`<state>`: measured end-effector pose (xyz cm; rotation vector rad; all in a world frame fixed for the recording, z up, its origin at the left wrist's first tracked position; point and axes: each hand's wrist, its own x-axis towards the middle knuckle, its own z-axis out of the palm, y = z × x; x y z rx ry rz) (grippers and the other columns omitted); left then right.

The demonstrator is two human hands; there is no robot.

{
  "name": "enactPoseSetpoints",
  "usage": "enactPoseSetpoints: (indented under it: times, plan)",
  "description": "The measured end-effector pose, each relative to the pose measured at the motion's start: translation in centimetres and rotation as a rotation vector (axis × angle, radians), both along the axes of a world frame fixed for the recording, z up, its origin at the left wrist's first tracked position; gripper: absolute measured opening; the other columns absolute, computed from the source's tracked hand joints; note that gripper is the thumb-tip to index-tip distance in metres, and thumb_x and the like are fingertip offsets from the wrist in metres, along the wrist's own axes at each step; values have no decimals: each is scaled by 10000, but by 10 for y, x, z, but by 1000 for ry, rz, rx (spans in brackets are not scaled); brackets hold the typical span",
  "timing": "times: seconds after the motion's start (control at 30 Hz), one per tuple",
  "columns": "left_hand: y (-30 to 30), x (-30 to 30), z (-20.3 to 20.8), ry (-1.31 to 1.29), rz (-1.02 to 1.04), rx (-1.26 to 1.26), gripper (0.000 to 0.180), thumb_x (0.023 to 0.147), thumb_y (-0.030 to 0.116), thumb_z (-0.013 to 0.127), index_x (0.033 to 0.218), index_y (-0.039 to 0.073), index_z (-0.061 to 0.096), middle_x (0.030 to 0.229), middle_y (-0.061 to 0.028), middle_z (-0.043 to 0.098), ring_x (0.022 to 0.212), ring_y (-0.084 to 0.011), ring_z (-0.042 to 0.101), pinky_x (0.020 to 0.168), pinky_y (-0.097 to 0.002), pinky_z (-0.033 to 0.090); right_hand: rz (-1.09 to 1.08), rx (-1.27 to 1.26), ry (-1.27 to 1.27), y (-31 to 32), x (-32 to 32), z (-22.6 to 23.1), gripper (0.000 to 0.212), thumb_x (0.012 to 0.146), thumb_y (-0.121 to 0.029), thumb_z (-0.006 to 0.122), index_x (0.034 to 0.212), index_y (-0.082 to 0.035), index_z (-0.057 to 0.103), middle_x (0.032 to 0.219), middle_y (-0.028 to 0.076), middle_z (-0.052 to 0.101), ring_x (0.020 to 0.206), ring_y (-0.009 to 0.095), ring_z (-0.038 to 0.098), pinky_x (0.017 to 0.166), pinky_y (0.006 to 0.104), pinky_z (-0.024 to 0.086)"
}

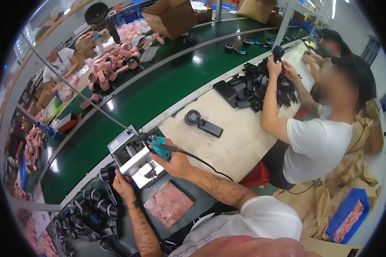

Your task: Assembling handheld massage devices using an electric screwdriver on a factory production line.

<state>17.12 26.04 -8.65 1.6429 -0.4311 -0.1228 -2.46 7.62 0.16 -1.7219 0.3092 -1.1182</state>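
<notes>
My right hand (176, 162) is wrapped round a teal electric screwdriver (160, 148), whose black cord (201, 162) trails off to the right. The tool is held just above the far right corner of a silver metal fixture (138, 168), a box-like block with a cut-out on its near face. Beside the fixture's left edge, my left hand (124, 186) is closed on a black handheld fan (108, 176), its round head up and its handle down along my fingers. A worn pink pad (168, 204) lies on the bench between my forearms.
Several black fans (92, 210) are heaped at the left. A black fan with a folded handle (210, 128) lies on the pale table, near a pile of black parts (261, 88). Beyond runs a green conveyor (158, 81) with pink fan parts (105, 70). A co-worker (317, 137) sits at the right.
</notes>
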Motion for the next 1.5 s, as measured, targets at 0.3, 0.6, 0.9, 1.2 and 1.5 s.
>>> enactPoseSetpoints:
  times: [0.3, 0.6, 0.9, 1.2, 1.5]
  plan:
    - [-47, -56, 143, -396, -29, -337, 65, 1025, 78, 549, 1042, 17, 558, 919, -43, 567, 773, -105, 541, 694, -249, 480, -31, 173, 119, 3, -10, 15, 440, 934, -360, 700, 1208, -29, 611, 1024, 235, 660, 970, 428, 652, 837, 442, 513]
    - [-181, -122, 156, -641, -557, 404, 343, 992, 396, 580, 1109, 96, 698, 802, -183, 697, 814, -349, 700, 746, -440, 536, -39, 166, 65, 11, -103, 4, 370, 905, -211, 763, 1189, -23, 617, 1017, 126, 707, 863, 194, 670, 759, 319, 523]
    - [-255, -171, 35, -558, -463, 868, 815, 879, 763, 491, 1095, 2, 686, 1097, -195, 701, 1052, -366, 668, 920, -506, 484, -131, 139, 93, 10, -154, -6, 314, 892, -167, 771, 1087, 14, 603, 918, 88, 646, 793, 164, 605, 718, 314, 496]
    - [-278, -180, 18, -373, -393, 446, 548, 834, 509, 701, 1128, 51, 635, 1036, -120, 638, 1061, -317, 608, 958, -433, 451, -58, 165, 125, 5, -148, -2, 389, 960, -147, 681, 1277, 33, 546, 890, 17, 610, 794, 76, 541, 749, 225, 428]
    - [-135, -170, 87, -545, -492, 172, 351, 804, 181, 773, 1112, 68, 649, 1017, -116, 626, 1019, -332, 584, 925, -434, 474, 29, 332, 128, 6, -155, 16, 406, 956, -76, 661, 1320, 38, 522, 978, 40, 656, 873, 88, 558, 780, 227, 431]
